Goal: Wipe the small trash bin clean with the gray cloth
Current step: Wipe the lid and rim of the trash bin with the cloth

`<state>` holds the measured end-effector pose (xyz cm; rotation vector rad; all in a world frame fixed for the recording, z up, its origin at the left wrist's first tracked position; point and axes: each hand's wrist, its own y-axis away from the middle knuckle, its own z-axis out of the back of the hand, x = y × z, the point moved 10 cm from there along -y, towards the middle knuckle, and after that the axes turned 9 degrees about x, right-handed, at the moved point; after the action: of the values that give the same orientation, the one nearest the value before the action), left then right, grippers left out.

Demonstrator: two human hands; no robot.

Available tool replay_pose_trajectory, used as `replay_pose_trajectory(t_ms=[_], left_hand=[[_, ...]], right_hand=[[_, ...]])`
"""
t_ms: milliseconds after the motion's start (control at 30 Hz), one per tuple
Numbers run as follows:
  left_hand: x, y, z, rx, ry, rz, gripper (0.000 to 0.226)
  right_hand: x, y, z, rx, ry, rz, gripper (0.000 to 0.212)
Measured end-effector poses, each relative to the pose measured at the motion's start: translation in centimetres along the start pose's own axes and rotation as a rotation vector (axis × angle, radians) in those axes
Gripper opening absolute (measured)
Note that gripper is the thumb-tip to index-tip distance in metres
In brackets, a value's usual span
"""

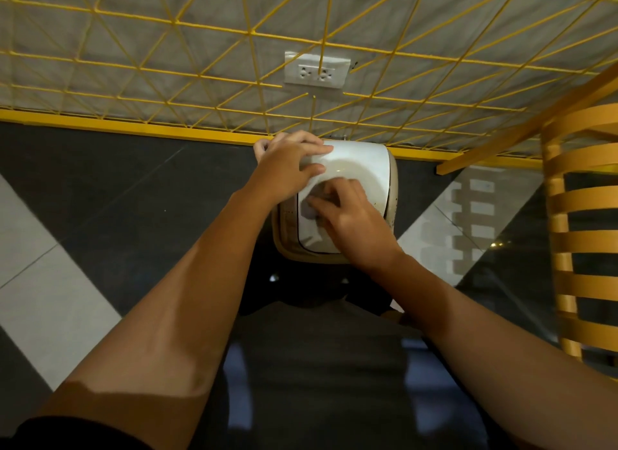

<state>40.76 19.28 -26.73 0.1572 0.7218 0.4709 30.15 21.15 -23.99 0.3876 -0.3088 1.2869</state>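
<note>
Wall (100, 31): grey, behind a yellow wire grid (250, 34) of triangles
Socket (317, 70): white double outlet on the wall, seen through the grid
Floor (110, 182): dark tiles with pale tiles (36, 282) set diagonally
Furniture: yellow slatted chair (582, 235) at right
Light: dim, warm

I am looking straight down at the small trash bin (364, 168), which is standing on the dark floor against the yellow wire grid (234, 58). My left hand (287, 163) is lying flat on the far left corner of its white lid, fingers spread. My right hand (351, 218) is pressing the gray cloth (309, 208) onto the lid's near side. A yellow slatted chair (582, 215) is standing to my right.
</note>
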Motion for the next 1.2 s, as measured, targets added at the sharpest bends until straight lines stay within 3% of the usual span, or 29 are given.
replay_pose_trajectory(t_ms=[33,100,167,267,400,500,633,767,867,1067,1200], left_hand=[[0.1,0.0,0.0,0.0,-0.004,0.002,0.033],[0.2,0.0,0.0,-0.002,-0.009,0.01,0.032],[0.1,0.0,0.0,0.0,-0.009,0.014,0.032],[-0.1,0.0,0.1,0.0,-0.017,0.011,0.033],[-0.2,0.2,0.1,-0.015,-0.016,-0.006,0.033],[-0.2,0.3,0.1,-0.019,-0.02,-0.011,0.032],[-0.1,0.2,0.2,-0.022,-0.022,-0.014,0.032],[-0.1,0.4,0.2,-0.038,-0.005,-0.029,0.031],[-0.2,0.5,0.2,-0.045,-0.008,-0.038,0.031],[-0.2,0.4,0.3,-0.053,-0.005,-0.035,0.031],[-0.3,0.5,0.3,-0.068,-0.019,-0.043,0.032]], right_hand=[[-0.4,0.2,0.6,-0.051,-0.057,-0.029,0.018],[-0.4,0.3,-0.1,0.014,-0.078,-0.028,0.019],[0.2,0.8,-1.2,0.081,-0.062,0.023,0.018],[0.2,1.3,-1.0,0.048,0.022,0.053,0.013],[-2.8,2.1,2.4,-0.266,0.038,-0.211,0.033],[-3.4,2.7,0.4,-0.2,-0.034,-0.299,0.027],[-1.9,3.1,-1.9,-0.14,-0.022,-0.225,0.037],[-5.4,4.2,0.2,-0.301,-0.24,-0.438,0.032],[-7.7,5.8,1.7,-0.469,-0.262,-0.617,0.037],[-5.1,6.0,-0.8,-0.386,-0.201,-0.528,0.039],[-6.9,7.3,0.3,-0.527,-0.305,-0.635,0.036]])
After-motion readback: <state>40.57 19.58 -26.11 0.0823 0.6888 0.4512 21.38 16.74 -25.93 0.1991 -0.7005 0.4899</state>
